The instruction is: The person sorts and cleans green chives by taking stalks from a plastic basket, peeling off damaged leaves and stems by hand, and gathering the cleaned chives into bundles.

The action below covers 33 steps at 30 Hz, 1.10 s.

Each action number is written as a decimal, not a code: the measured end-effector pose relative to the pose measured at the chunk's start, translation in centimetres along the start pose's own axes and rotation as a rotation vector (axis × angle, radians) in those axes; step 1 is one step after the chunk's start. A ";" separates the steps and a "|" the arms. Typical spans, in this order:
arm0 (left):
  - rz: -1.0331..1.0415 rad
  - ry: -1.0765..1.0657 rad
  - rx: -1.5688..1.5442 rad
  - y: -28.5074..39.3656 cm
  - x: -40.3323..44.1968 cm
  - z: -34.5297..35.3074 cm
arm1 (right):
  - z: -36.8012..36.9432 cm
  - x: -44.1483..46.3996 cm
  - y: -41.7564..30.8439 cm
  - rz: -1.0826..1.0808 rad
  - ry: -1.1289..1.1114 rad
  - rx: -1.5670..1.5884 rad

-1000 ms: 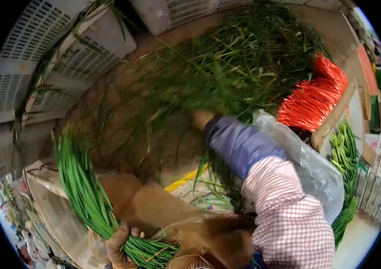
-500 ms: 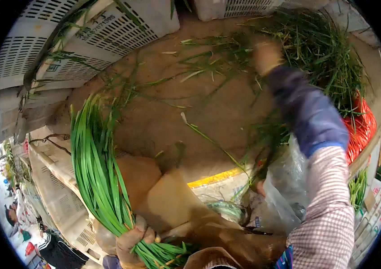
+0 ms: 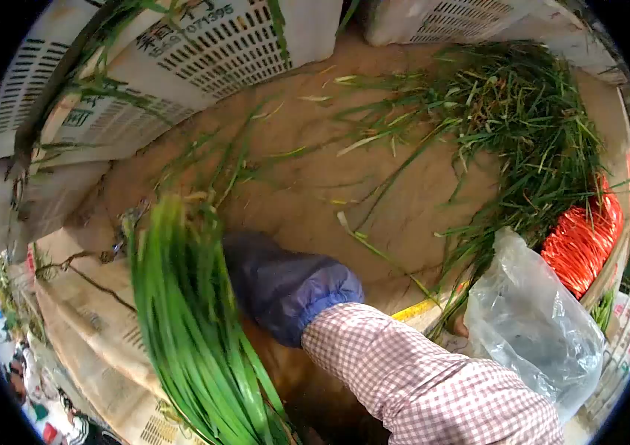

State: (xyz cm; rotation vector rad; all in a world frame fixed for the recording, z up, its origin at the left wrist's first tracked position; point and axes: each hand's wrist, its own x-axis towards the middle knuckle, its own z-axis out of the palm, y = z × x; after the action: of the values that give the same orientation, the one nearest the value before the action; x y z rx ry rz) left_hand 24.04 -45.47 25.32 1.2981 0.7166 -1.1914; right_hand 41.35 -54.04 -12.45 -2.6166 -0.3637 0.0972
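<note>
A bunch of long green leaves point(image 3: 193, 334) stands at the lower left, its upper part blurred. My right forearm, in a blue sleeve cover point(image 3: 285, 285) over a checked sleeve point(image 3: 419, 371), reaches left across the lower middle to the bunch. The right hand itself is hidden at or behind the leaves, so its fingers do not show. My left hand is out of sight, and the lower end of the bunch runs to the bottom edge. A loose heap of green leaves point(image 3: 530, 119) lies on the brown surface point(image 3: 300, 215) at the upper right.
White slatted crates point(image 3: 219, 52) line the back and left. Red ties point(image 3: 585, 241) and a clear plastic bag point(image 3: 537, 326) are at the right. Stray leaves point(image 3: 382, 256) lie on the surface. Beyond the left edge, part of a person point(image 3: 81, 430) shows.
My right arm has swung from the heap across to the bunch at the left. The heap was pushed to the upper right, baring the surface. My left hand has dropped out of view.
</note>
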 end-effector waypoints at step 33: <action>-0.168 -0.194 0.024 -1.0 -1.4 8.5 | -24.3 -35.6 6.7 0.345 -0.715 1.512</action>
State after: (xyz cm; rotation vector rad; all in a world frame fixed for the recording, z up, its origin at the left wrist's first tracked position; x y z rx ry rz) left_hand 20.91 -53.09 27.94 1.1398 0.6806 -1.4444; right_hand 11.93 -80.67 5.74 -1.0364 0.0096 0.9872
